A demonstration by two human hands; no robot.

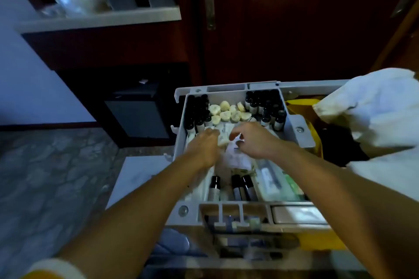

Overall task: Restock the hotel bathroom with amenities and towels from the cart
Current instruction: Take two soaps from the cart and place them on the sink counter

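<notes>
A: Nearest the viewer, what lies below the two forearms?

B: The grey cart tray (179,161), its near rim divided into small slots. Just beyond the rim, dark-capped bottles lying flat (240,187) occupy a near compartment, with clear wrapped packets (272,180) to their right.

A: And the hands?

B: Both reach into the tray's middle. The left hand (204,148) has curled fingers on pale packets (223,137); whether it grips them cannot be told. The right hand (255,140) pinches a crumpled white wrapper (235,156) between thumb and fingers. The hands cover much of the middle compartment.

A: Farther in?

B: Round pale soaps (229,111) sit at the tray's far centre, flanked by upright dark bottles at left (196,112) and upright dark bottles at right (266,106).

A: Surroundings?

B: A white linen bundle (374,115) overhangs the cart's right side above a yellow bag (301,108). Left of the cart stands a dark minibar (136,118) under a pale countertop (102,18) bearing blurred clutter; a dark wooden door (294,18) is behind
</notes>
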